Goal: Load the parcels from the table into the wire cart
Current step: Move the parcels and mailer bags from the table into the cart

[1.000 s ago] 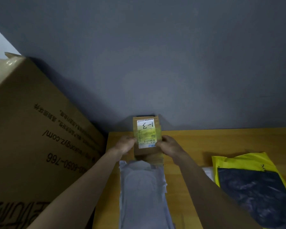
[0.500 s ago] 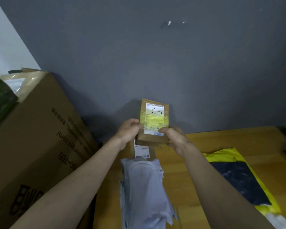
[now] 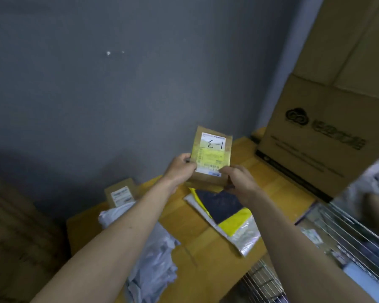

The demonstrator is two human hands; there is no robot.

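Note:
A small brown cardboard parcel (image 3: pixel 210 158) with a white and yellow label marked "1-3" is held up above the wooden table (image 3: pixel 269 182). My left hand (image 3: pixel 179 169) grips its left edge and my right hand (image 3: pixel 239 180) grips its lower right corner. On the table lie a grey plastic mailer (image 3: pixel 153 256), a second small brown box (image 3: pixel 120 194) at the back left, and a yellow and dark mailer (image 3: pixel 228 213) on a silver one. The wire cart (image 3: pixel 346 235) stands at the right, with several items inside.
A large printed cardboard box (image 3: pixel 324 136) stands at the table's far right, with another stacked on top. A big brown box (image 3: pixel 15 237) fills the left side. A grey wall runs behind the table.
Both hands have lifted the labelled parcel off the table and carried it to the right. My view has swung right, bringing the wire cart and the right-hand boxes into sight.

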